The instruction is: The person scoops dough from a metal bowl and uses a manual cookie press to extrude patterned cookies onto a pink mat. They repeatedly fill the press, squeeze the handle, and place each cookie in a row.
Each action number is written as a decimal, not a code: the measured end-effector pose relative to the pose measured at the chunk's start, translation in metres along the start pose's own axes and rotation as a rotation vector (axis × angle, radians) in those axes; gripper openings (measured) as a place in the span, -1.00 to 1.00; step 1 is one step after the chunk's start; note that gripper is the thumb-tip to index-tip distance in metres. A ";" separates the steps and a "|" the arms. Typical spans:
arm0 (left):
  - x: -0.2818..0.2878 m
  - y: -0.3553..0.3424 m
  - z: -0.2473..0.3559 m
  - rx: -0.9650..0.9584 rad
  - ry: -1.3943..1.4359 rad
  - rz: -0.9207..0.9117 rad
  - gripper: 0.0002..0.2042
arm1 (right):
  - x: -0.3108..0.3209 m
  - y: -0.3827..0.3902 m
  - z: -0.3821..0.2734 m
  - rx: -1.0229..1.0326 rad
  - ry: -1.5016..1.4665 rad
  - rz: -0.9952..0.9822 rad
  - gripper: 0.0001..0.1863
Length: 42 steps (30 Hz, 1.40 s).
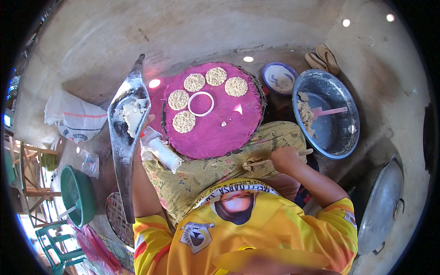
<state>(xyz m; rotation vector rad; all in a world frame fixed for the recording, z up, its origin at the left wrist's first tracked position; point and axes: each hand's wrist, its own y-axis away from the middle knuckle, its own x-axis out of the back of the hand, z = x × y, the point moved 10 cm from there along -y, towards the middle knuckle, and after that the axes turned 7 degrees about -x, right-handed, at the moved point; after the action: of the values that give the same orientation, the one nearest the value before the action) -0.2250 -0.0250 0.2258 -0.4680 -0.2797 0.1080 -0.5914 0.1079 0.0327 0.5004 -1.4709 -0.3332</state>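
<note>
My left hand (148, 122) is mostly hidden behind a long, dark metal tool (120, 151) with a broad hollow middle and narrow ends; its fingers show at the tool's edge, gripping it. Pale dough (133, 114) lies in the hollow. Beside that hand is a white cylinder in clear plastic (164, 154). Over my cloth-covered lap, my right hand (285, 159) is closed round a wooden stick (256, 164). Ahead, a round board with magenta cloth (215, 137) carries several flat discs of noodle-like dough (194, 82), a white ring (189, 106) and a small crumb.
At right stand a blue-grey basin (350, 137) with dough and a pink spatula (331, 112), a bowl of white powder (280, 79), sandals (322, 59) and a large metal pan (382, 211). To the left are a white sack (80, 117), a green basin (87, 206) and a woven tray (114, 213).
</note>
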 end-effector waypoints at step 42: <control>-0.058 0.018 0.006 0.405 0.752 0.057 -0.75 | 0.181 0.023 0.002 0.236 -0.719 0.565 -0.81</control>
<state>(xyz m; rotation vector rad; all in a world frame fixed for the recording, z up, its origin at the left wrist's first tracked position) -0.2827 -0.0157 0.2086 -0.0895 0.4884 0.0362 -0.5802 0.0358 0.2001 0.1213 -2.2882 0.1379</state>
